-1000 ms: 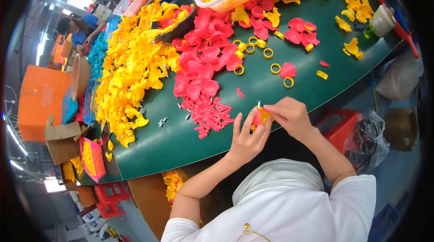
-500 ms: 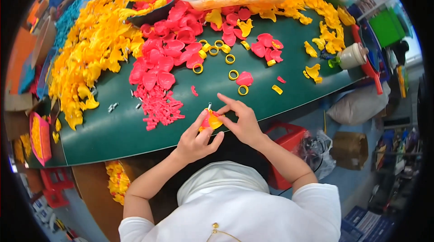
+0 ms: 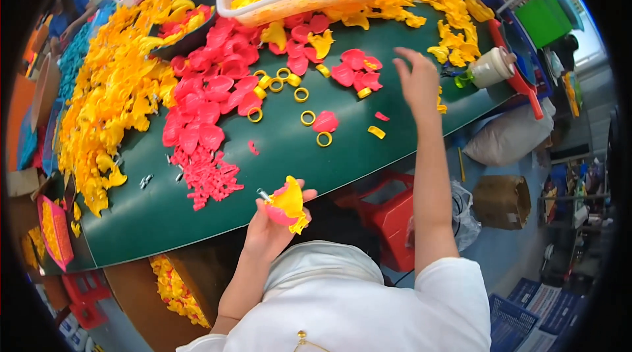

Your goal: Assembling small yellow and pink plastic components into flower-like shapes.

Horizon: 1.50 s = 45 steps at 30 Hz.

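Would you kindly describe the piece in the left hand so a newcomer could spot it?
At the long green table, find the left hand. It holds a curved pink-and-yellow plastic piece. Unlike the plain pink plastic pieces piled beyond, it joins both colours.

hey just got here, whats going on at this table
A person sits at a green table, the left hand holding a yellow-and-pink piece with a small metal part sticking out. The right hand is stretched out over the table, fingers apart, with nothing visible in it. Pink shells lie heaped beyond the left hand, and yellow rings lie scattered nearby.
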Tool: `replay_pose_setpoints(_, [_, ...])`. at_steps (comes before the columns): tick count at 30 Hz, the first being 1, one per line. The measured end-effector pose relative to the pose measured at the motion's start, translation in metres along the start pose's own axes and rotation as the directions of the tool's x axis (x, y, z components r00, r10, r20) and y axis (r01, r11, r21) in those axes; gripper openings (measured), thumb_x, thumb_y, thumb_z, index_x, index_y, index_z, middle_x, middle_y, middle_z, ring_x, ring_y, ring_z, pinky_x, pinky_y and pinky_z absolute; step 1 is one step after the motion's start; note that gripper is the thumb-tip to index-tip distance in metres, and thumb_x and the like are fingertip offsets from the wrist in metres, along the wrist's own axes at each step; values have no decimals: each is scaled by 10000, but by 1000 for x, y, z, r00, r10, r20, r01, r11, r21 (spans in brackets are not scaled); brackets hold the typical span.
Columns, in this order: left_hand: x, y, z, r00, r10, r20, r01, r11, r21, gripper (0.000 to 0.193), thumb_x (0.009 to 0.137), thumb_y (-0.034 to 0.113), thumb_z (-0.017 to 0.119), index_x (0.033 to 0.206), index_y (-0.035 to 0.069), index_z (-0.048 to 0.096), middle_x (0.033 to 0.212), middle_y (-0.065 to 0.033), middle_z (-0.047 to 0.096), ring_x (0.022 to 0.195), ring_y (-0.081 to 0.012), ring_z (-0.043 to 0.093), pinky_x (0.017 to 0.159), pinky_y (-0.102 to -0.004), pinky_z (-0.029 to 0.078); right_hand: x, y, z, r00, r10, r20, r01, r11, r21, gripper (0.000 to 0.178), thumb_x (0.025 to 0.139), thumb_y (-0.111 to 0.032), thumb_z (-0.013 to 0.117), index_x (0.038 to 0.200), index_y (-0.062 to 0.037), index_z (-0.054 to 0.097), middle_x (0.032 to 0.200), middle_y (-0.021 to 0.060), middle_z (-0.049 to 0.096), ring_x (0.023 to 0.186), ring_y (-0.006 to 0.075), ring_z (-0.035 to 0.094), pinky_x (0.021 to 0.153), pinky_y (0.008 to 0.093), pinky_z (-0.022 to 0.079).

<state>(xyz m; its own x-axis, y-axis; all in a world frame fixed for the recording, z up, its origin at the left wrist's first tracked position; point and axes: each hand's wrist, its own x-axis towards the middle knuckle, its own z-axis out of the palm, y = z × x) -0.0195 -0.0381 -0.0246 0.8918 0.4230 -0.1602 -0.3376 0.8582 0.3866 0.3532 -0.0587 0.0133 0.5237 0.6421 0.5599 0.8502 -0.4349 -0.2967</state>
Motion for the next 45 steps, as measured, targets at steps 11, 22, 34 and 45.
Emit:
replay_pose_setpoints(11, [0, 4, -12, 997, 83, 2, -83, 997, -10, 738, 917, 497, 516, 1427, 12, 295, 1268, -165, 506, 1062, -297, 567, 924, -388, 457, -15, -39, -25, 907, 172, 385, -419, 470, 777, 265, 857, -13, 599, 1119, -14, 635, 985, 69, 663, 894, 142, 631, 768, 258, 504])
replay_pose_setpoints(22, [-15, 29, -17, 966, 238, -103, -226, 968, 110, 719, 916, 438, 565, 1422, 6, 292, 1329, -150, 469, 1099, -283, 585, 942, -373, 477, -136, -148, -22, 904, -275, 328, 82, 864, 497, 429, 732, -112, 738, 1145, -80, 629, 1256, 81, 549, 1170, 307, 451, 976, 395, 379])
replay_pose_setpoints(34, [-19, 27, -2, 948, 303, -98, -261, 916, 304, 785, 825, 239, 737, 1437, 13, 302, 1364, -93, 460, 1228, -190, 477, 1021, -333, 409, -144, -196, -45, 813, -270, 517, -331, 515, 791, 533, 756, -95, 745, 1252, -1, 572, 1131, 129, 571, 1014, 215, 589, 847, 281, 472])
replay_pose_setpoints(45, [-19, 29, 7, 940, 327, -93, -274, 890, 363, 790, 788, 217, 769, 1417, 8, 338, 1335, -95, 485, 1194, -187, 498, 1007, -331, 420, -152, -196, -43, 844, -241, 480, -333, 466, 820, 524, 784, -126, 744, 1254, 15, 562, 1128, 124, 559, 1010, 183, 588, 818, 256, 486])
